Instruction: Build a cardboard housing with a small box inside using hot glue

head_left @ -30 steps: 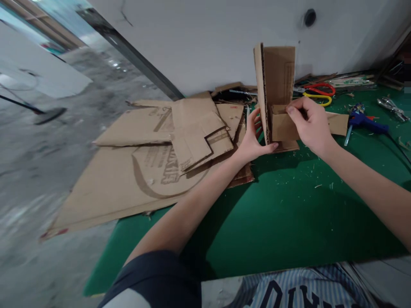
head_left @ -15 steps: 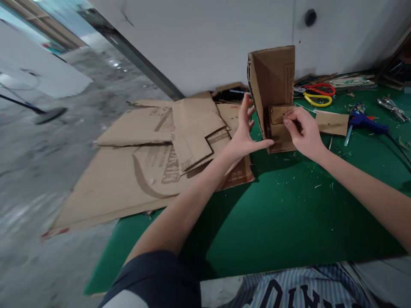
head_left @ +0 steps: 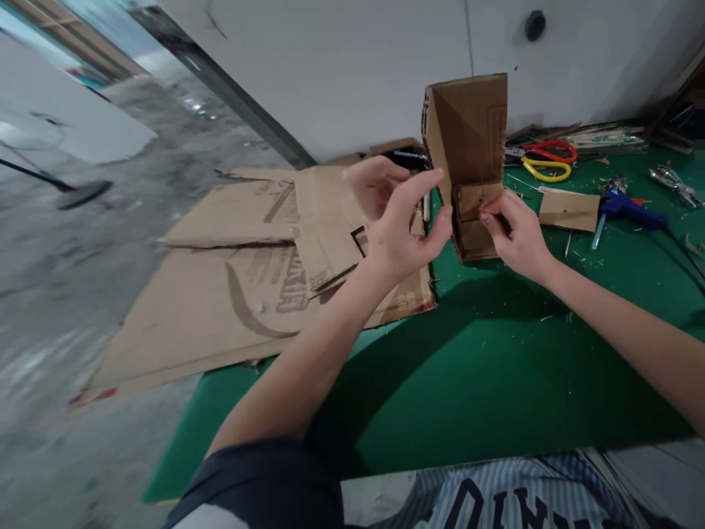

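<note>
A small cardboard model (head_left: pixel 468 147) stands upright on the green mat (head_left: pixel 496 367), made of two tall panels meeting at a corner with a low box part at the bottom. My right hand (head_left: pixel 512 235) pinches the front of that low box part. My left hand (head_left: pixel 393 220) hovers just left of the model with curled, parted fingers, its thumb near the model's left edge, holding nothing.
Flat cardboard sheets (head_left: pixel 258 272) lie in a pile at the left, hanging over the mat's edge. A loose cardboard piece (head_left: pixel 568 211), a blue glue gun (head_left: pixel 628 209), red and yellow scissors (head_left: pixel 545 162) and pliers (head_left: pixel 675 184) lie at the right. A white wall stands behind.
The model has turned so its inner corner faces me. My left hand has let go of its left panel and lifted away. My right hand has slid lower on the box part.
</note>
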`<state>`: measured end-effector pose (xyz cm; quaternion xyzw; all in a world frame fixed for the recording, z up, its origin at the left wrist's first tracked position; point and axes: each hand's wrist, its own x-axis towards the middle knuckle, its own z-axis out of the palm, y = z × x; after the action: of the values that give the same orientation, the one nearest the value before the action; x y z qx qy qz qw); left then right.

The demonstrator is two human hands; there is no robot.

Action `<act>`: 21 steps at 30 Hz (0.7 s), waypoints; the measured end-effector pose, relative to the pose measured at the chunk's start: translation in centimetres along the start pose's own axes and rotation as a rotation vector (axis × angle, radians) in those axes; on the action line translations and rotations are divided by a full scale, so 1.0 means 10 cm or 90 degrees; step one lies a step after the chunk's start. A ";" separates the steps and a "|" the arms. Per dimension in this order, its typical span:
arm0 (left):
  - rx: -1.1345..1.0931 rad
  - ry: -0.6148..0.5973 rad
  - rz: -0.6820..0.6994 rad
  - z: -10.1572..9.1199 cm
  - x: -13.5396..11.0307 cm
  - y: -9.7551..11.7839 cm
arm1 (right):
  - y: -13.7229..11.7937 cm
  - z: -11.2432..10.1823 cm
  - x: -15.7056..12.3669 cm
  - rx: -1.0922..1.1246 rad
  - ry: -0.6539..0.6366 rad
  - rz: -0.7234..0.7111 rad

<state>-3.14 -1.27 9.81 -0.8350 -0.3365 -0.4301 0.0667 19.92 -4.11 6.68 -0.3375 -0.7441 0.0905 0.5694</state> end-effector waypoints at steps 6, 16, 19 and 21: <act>0.106 -0.052 0.125 -0.12 0.10 0.31 | -0.01 0.00 0.00 -0.013 -0.011 0.005; 0.174 -0.202 0.123 -0.02 0.11 0.51 | -0.04 0.02 -0.04 -0.008 0.002 0.052; 0.153 -0.209 0.088 -0.02 0.11 0.52 | -0.04 0.03 -0.04 0.000 -0.007 0.065; 0.143 -0.211 0.084 -0.02 0.11 0.53 | -0.04 0.03 -0.04 0.000 -0.013 0.061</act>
<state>0.45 -4.90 11.69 -0.9019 -0.3330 -0.2417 0.1313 19.54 -4.61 6.49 -0.3717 -0.7326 0.1212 0.5572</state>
